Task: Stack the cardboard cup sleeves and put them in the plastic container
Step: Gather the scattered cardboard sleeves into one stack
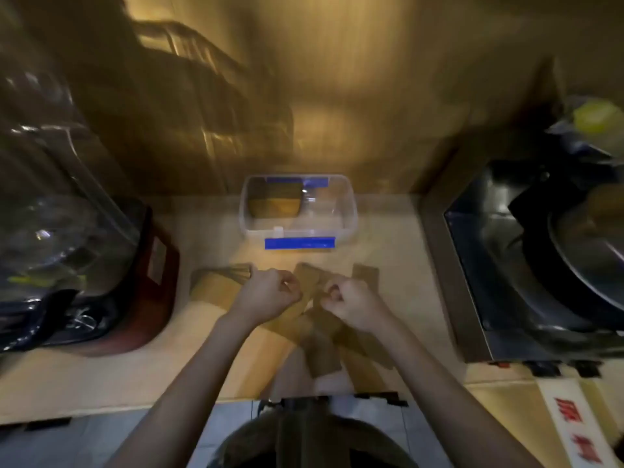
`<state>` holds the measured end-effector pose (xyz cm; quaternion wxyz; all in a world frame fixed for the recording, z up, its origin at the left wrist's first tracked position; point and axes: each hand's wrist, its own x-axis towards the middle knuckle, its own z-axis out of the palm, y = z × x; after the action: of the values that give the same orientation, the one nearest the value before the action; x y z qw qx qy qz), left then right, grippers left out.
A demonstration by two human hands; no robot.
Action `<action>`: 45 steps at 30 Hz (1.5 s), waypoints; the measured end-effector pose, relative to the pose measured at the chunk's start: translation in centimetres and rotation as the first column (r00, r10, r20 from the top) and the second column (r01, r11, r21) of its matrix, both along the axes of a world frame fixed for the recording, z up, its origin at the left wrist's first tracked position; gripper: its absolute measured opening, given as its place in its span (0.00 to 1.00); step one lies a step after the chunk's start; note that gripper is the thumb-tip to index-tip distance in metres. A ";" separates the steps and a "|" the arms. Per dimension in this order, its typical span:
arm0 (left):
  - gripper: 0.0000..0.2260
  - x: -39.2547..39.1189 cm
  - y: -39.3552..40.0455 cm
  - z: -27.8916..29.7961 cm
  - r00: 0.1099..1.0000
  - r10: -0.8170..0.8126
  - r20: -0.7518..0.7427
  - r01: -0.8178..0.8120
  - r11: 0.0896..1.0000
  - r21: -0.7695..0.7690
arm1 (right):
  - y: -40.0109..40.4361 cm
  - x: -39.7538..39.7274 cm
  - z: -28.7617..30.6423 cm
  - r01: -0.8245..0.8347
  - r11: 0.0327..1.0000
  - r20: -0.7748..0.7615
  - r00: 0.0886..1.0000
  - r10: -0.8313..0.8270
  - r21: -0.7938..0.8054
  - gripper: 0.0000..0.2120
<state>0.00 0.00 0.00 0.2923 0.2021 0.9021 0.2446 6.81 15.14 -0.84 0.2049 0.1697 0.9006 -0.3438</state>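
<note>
Several flat brown cardboard cup sleeves [324, 346] lie scattered on the counter in front of me, with a small pile [216, 285] to the left. My left hand [266, 292] and my right hand [351, 304] are both curled, pinching a cardboard sleeve [309, 276] between them above the scattered ones. Behind them stands the clear plastic container [351, 214] with blue tape on its front and back. A stack of sleeves [273, 201] lies in its left half. The frame is blurred.
A dark red appliance [148, 292] with clear plastic bags on it stands at the left. A steel sink [526, 271] with a pan is at the right. A metal rack [189, 79] hangs on the back wall. The counter's front edge is near my body.
</note>
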 end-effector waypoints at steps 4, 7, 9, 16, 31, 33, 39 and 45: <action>0.12 2.2 -0.9 -4.1 0.998 0.048 0.026 -0.049 0.999 0.012 | -1.1 1.8 -3.7 0.115 0.993 0.023 0.993 -0.116 0.032 0.21; 0.20 3.7 -0.8 -6.8 1.000 0.000 -0.014 -0.001 1.000 -0.029 | -1.5 2.8 -6.9 0.154 0.982 0.039 0.987 -0.159 0.110 0.29; 0.27 4.4 -0.9 -8.5 0.996 -0.070 -0.052 0.064 0.993 -0.104 | -2.0 3.0 -8.2 0.139 0.973 0.039 0.988 -0.148 0.182 0.33; 0.31 6.5 -1.7 -12.5 0.987 -0.161 0.024 0.161 0.956 -0.247 | -3.6 2.8 -10.4 0.072 0.930 0.070 0.992 -0.104 0.361 0.29; 0.30 4.6 0.1 -10.7 0.990 -0.112 0.082 0.132 0.944 -0.303 | -1.2 2.9 -8.3 0.395 0.918 -0.051 0.918 -0.393 0.024 0.33; 0.29 3.9 0.6 -10.0 0.991 -0.036 0.128 0.062 0.978 -0.202 | -1.2 3.0 -7.4 0.433 0.892 -0.035 0.897 -0.441 -0.131 0.31; 0.24 4.2 1.0 -5.1 0.691 0.145 0.708 -0.620 0.622 0.478 | -3.3 4.0 -3.7 0.359 0.861 -0.118 0.898 -0.424 -0.361 0.31; 0.25 5.8 0.3 -5.0 0.280 -0.019 0.960 -0.945 0.171 0.279 | -6.2 6.3 -3.0 0.144 0.949 -0.230 0.950 -0.212 -0.282 0.31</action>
<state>5.82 0.33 -4.98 0.3983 -0.1819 0.3632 0.8224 13.10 8.92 -3.83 0.0745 0.1763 0.8470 -0.4959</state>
